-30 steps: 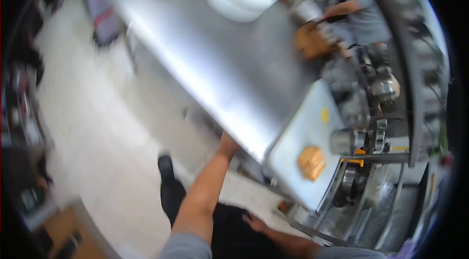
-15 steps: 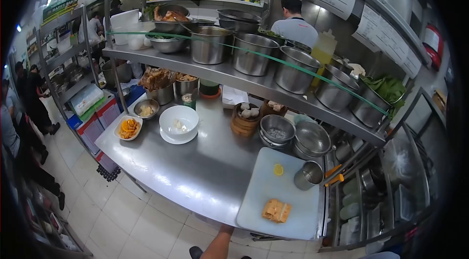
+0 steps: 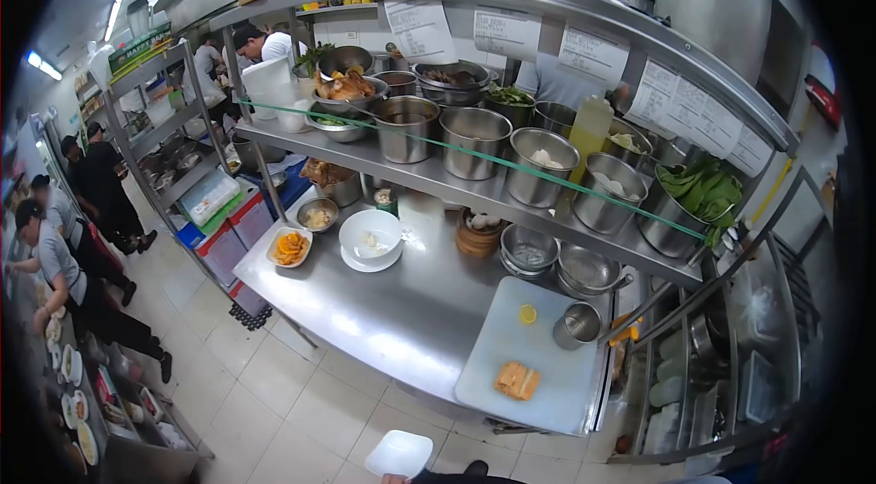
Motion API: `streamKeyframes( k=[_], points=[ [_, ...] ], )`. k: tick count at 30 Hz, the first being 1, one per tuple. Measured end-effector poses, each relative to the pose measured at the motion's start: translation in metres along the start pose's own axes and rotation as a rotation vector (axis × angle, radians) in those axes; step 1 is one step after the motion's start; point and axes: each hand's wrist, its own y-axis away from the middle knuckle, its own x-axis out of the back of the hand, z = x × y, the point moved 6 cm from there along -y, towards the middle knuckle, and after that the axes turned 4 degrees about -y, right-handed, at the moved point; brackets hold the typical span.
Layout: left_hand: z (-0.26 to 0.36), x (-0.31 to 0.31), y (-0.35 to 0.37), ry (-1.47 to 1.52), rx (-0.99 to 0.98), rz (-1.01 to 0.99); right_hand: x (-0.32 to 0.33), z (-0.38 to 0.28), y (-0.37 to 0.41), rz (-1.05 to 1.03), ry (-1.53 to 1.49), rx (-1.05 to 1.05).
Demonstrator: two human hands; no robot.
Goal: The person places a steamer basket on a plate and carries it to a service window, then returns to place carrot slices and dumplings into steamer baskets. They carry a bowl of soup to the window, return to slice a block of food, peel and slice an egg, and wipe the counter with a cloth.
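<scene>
A white square-sided bowl (image 3: 400, 453) is at the bottom of the view, in front of the table and over the tiled floor. What looks like my left hand (image 3: 395, 478) grips its near edge; only a few fingers show at the frame's lower border. Nothing is visible inside the bowl. My right hand is out of view. Close by, a white cutting board (image 3: 484, 374) carries an orange-brown block of food (image 3: 517, 381) with cut lines, a lemon half (image 3: 527, 314) and a steel pot (image 3: 577, 326).
On the steel table (image 3: 383, 320) stand a dish of orange pieces (image 3: 290, 249), a white bowl on a plate (image 3: 371, 236) and a bamboo steamer (image 3: 478, 238). Several steel pots (image 3: 474, 142) line the shelf above. Co-workers (image 3: 73, 283) stand at a counter on the left.
Earlier, a bare forearm reached under the table's front edge. Now it has drawn back, and a white bowl is in the hand. The view has shifted, showing more of the upper shelf.
</scene>
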Motion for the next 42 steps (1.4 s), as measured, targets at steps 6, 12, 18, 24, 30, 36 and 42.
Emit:
streamKeyframes(
  k=[6, 12, 18, 24, 30, 36, 42],
  points=[
    [0.058, 0.079, -0.143, -0.065, -0.238, 0.203, -0.003, 0.05, -0.037, -0.091, 0.292, 0.195],
    [0.03, 0.0, -0.297, -0.052, -0.443, 0.142, -0.008, -0.115, 0.047, 0.128, 0.084, 0.131],
    [0.093, 0.045, -0.323, -0.276, -0.385, -0.064, -0.022, -0.177, 0.041, 0.216, -0.067, 0.348],
    [0.271, 0.259, -0.549, 1.077, -0.338, 0.249, 0.001, -0.319, 0.208, 0.409, -0.111, 0.564],
    [0.337, 0.296, -0.646, 1.325, -0.219, -0.053, 0.021, -0.411, 0.29, 0.439, -0.314, 0.764],
    [0.338, 0.317, -0.657, 1.054, -0.347, 0.238, 0.042, -0.429, 0.308, 0.393, -0.418, 0.856],
    [0.338, 0.32, -0.65, 0.885, -0.327, 0.372, 0.066, -0.444, 0.3, 0.424, -0.414, 0.88]
  ],
)
